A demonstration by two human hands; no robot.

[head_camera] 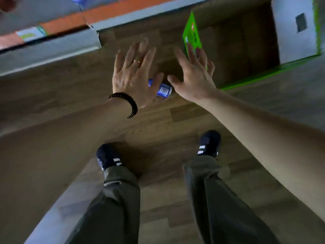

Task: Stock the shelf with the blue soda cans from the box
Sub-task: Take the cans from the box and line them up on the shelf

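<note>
A blue soda can [164, 91] shows between and below my two hands, over the wooden floor; whether it lies on the floor or is in the air I cannot tell. My left hand [133, 74], with a ring and a dark bead bracelet, is spread with straight fingers just left of the can and partly covers it. Just right of the can, my right hand [191, 76] is spread the same way and holds nothing. The cardboard box [295, 29], green-edged with a raised green flap [191, 36], stands open at the upper right; its inside looks dark. The shelf edge [88, 20] with an orange strip runs across the upper left.
My two feet in dark shoes [109, 155] [209, 143] stand on the wood-look floor [52, 88] below the hands. A grey shelf base [49, 48] borders the floor at the left. Something blue [77, 0] sits blurred on the shelf at the top edge.
</note>
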